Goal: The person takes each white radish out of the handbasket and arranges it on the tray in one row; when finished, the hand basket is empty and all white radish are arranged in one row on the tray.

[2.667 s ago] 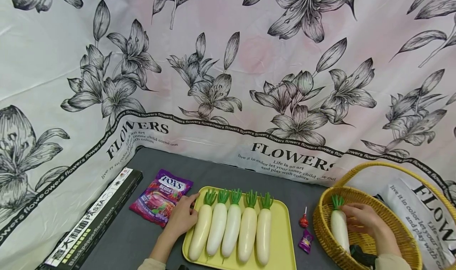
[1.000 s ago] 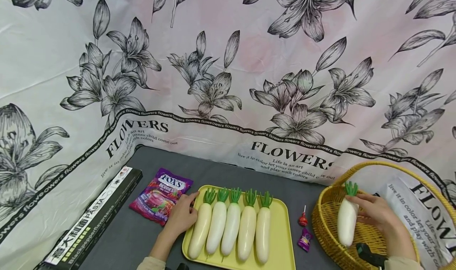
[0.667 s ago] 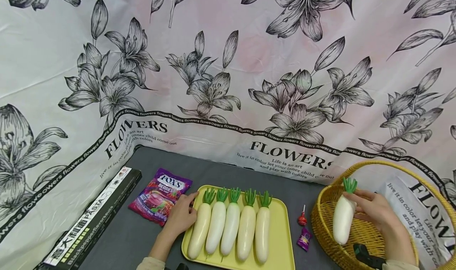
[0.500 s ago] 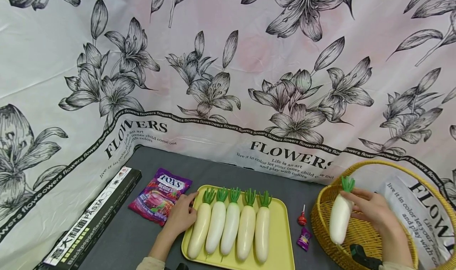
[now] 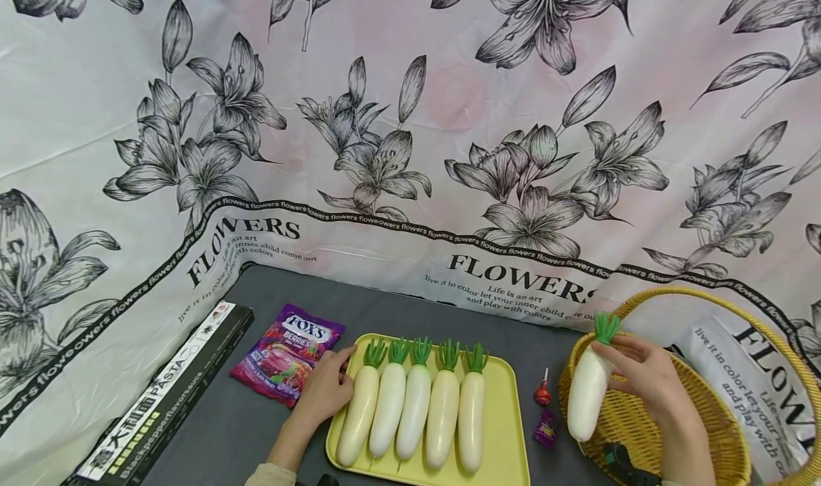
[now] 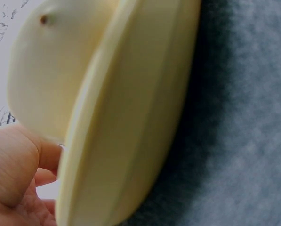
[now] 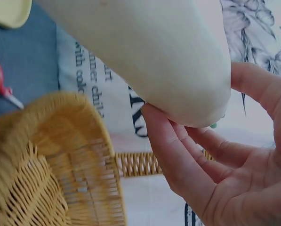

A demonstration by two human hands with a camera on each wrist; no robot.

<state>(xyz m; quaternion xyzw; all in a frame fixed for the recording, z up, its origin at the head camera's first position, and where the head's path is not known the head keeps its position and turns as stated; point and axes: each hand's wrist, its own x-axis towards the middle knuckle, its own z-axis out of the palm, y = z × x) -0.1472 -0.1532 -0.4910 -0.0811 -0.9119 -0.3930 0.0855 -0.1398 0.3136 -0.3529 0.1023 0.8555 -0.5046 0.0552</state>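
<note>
My right hand (image 5: 651,379) pinches a white radish (image 5: 589,397) near its green top, thumb and fingers on either side. The radish hangs tilted over the left rim of the wicker basket (image 5: 737,429). In the right wrist view its pale body (image 7: 168,61) fills the upper middle, above my fingers. My left hand (image 5: 326,392) holds the left rim of the yellow tray (image 5: 507,415). In the left wrist view the fingers are partly hidden behind the tray's edge (image 6: 126,117). Several white radishes (image 5: 413,415) lie side by side on the tray, green tops pointing away.
A red lollipop (image 5: 542,393) and a small purple candy (image 5: 546,429) lie between tray and basket. Left of the tray are a purple candy bag (image 5: 290,354) and a long black pasta box (image 5: 173,393). The basket's tall handle (image 5: 712,297) arches over it. A flowered cloth stands behind.
My right hand has lifted the radish out of the basket's inside and moved it left to the basket's near-left rim. My left hand stays at the tray's edge.
</note>
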